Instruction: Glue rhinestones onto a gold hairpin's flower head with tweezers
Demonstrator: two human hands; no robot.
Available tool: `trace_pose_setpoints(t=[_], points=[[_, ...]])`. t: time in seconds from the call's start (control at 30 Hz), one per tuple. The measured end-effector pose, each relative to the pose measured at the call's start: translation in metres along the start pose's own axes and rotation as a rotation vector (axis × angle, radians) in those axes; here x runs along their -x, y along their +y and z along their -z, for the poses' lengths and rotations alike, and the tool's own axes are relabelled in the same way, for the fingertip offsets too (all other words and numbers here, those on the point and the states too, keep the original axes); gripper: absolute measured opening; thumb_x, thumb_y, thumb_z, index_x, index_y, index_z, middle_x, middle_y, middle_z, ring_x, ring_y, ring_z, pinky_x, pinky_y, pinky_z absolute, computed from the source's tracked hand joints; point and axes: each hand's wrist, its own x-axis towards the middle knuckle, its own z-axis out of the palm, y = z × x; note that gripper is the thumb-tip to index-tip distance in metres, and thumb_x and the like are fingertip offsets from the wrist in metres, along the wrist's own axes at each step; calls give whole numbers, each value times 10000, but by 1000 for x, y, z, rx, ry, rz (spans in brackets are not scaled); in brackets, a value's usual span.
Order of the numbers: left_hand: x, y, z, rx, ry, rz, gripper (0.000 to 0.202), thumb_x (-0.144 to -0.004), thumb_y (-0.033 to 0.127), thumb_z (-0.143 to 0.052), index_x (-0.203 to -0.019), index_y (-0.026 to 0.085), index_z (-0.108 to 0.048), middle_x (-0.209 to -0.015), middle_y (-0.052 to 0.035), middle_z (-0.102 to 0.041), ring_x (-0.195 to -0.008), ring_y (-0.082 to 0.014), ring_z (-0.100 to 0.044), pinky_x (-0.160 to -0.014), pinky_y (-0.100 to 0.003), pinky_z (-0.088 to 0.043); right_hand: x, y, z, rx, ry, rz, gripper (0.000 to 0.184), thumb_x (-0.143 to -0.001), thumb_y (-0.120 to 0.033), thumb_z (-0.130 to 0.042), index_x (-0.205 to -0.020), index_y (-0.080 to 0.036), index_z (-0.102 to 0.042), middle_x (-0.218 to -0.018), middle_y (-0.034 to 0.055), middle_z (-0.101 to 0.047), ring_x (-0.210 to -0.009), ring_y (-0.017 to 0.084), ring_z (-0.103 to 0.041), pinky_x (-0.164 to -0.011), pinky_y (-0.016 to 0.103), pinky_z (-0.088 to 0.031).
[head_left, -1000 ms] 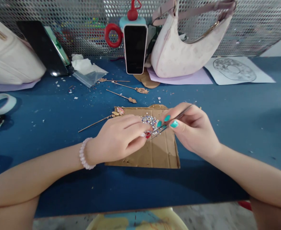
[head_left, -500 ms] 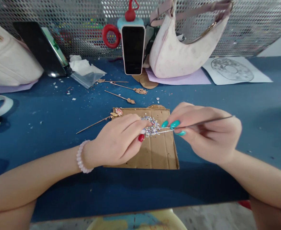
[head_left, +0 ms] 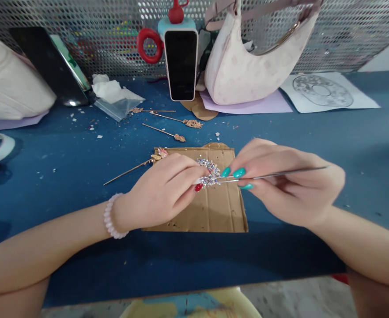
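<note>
Rhinestones (head_left: pixel 209 173) are sitting heaped on the cardboard (head_left: pixel 210 212), mid-counter. Right hand (head_left: pixel 290 185) is pinching tweezers (head_left: pixel 273 174) closed, tips reaching into the heap; left hand (head_left: pixel 163 192) is steadying something small, its grip hidden. One hairpin (head_left: pixel 137 165) is lying beside the cardboard, three (head_left: pixel 171 126) waiting behind on the blue counter (head_left: pixel 313 137), perforated panel (head_left: pixel 346 35) backing it.

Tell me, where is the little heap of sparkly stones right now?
The heap of sparkly stones lies on the cardboard sheet at the middle of the blue table, between the left hand and the right hand, at the tweezers tip.
</note>
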Motion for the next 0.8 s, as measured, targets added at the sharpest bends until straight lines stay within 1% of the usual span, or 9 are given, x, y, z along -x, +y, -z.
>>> trace_pose_setpoints(t=[0.17, 0.3, 0.47, 0.5, 0.57, 0.67, 0.73, 0.8], points=[[0, -1, -1, -35, 22, -9, 164, -917, 84, -498, -1052, 116, -584, -941, -91, -693, -843, -190, -588, -798, -360, -519, 0, -3, 1, 30, -44, -82, 251, -778, 39, -648, -857, -199, -632, -830, 33, -691, -758, 156, -670, -668, 334, -561], [2, -2, -1, -62, 11, 24, 198, -901, 78, -521, -1066, 161, -591, -928, -54, -707, -836, -191, -586, -801, -372, -509, 3, -6, 0, 15, -32, -159, 256, -785, 23, -648, -798, -230, -614, -856, 4, -697, -766, 146, -676, -669, 315, -562], [4, -4, 0, -42, 25, 12, 215, -902, 75, -525, -1089, 152, -600, -896, -57, -683, -842, -189, -590, -822, -388, -525, 5, -11, -2, -5, -21, -395, 214, -813, -50, -651, -909, -240, -657, -841, -4, -698, -769, 153, -692, -694, 312, -577], [4, -4, 0, -24, 25, 7, 209, -907, 76, -523, -1089, 143, -601, -896, -63, -679, -850, -186, -599, -827, -380, -531, 5, -12, -2, -19, -28, -419, 206, -816, -63, -652, -918, -243, -659, -841, -3, -698, -770, 154, -692, -700, 311, -579], [5, -4, 0, -1, 24, 12, 192, -918, 87, -526, -1086, 133, -607, -901, -68, -678, -856, -177, -623, -810, -339, -543, 2, -13, -2, -27, -50, -413, 188, -823, -85, -646, -918, -246, -662, -849, 3, -698, -778, 154, -690, -713, 310, -578], [6, -4, 1, -29, 7, 9, 159, -931, 126, -539, -1071, 148, -613, -921, -60, -695, -827, -153, -659, -734, -270, -547, -2, -13, 0, 12, -107, -357, 135, -829, -119, -631, -879, -240, -665, -821, 12, -688, -750, 146, -663, -696, 296, -556], [6, -4, 1, -76, -3, -37, 135, -940, 152, -537, -1050, 156, -615, -923, -53, -713, -817, -149, -676, -718, -259, -544, -4, -12, 0, 10, -174, -318, 119, -842, -137, -599, -863, -235, -662, -758, 9, -667, -702, 136, -635, -649, 278, -532], [6, -5, 2, -117, 0, -88, 122, -951, 169, -521, -1028, 160, -616, -895, -43, -728, -791, -145, -684, -711, -258, -539, -6, -12, 2, -31, -271, -283, 153, -866, -130, -535, -890, -223, -654, -708, 8, -643, -667, 130, -611, -609, 259, -511]])
